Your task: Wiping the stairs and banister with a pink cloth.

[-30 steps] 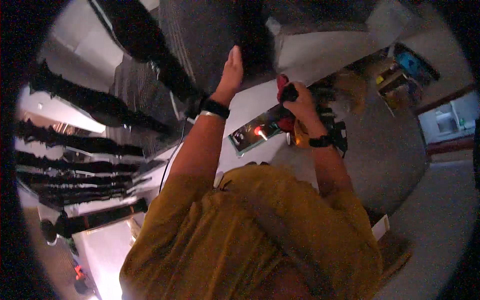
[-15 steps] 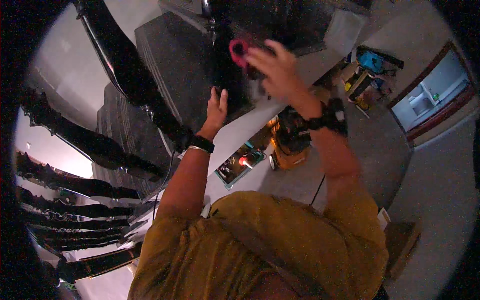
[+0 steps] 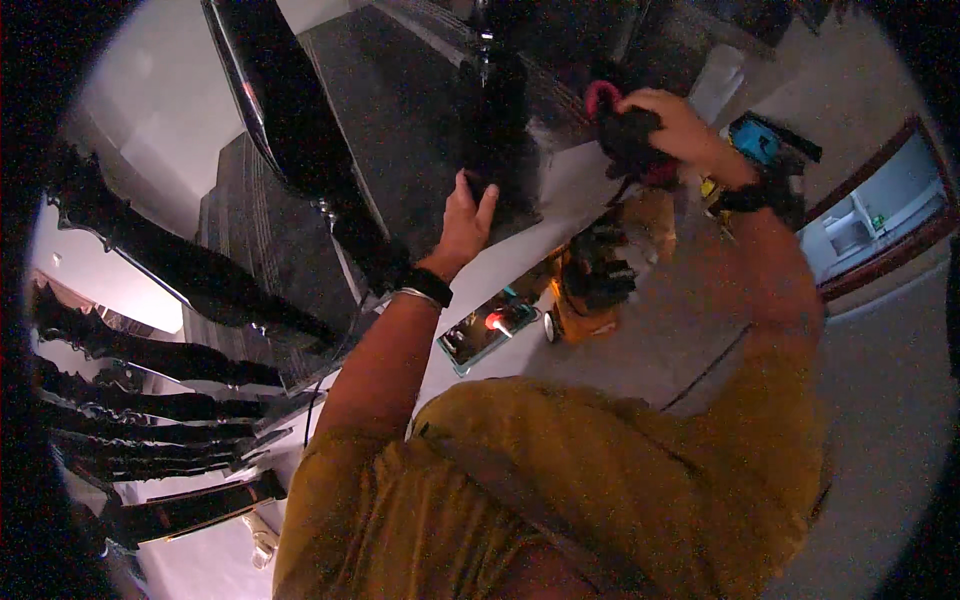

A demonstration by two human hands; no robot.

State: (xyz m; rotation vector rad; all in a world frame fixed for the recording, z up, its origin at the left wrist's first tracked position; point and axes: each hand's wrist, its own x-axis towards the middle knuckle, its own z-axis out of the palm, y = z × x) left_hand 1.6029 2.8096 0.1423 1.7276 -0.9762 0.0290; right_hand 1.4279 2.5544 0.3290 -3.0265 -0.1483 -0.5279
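Note:
My right hand (image 3: 685, 132) is closed on a dark tool with a red, ring-like end (image 3: 630, 128); its exact kind is blurred and cannot be told. My left hand (image 3: 466, 222) lies by the foot of a glossy black post (image 3: 490, 120), at the edge of a dark stone stair step (image 3: 385, 110). Its thumb and a finger stand apart, and I see nothing held in it. Whether it touches the post is too dark to tell.
Black turned balusters (image 3: 290, 110) line the left side. An orange-and-black machine (image 3: 585, 295) stands below, beside a tray of tools (image 3: 478, 335). A blue-and-black tool bag (image 3: 755, 142) lies farther right, near a brown-framed opening (image 3: 880, 215). A dark cable (image 3: 705, 368) crosses the floor.
My right hand has swung right, away from the post, carrying the dark-and-red tool. The left hand stays near the post's foot, while the whole view has shifted slightly.

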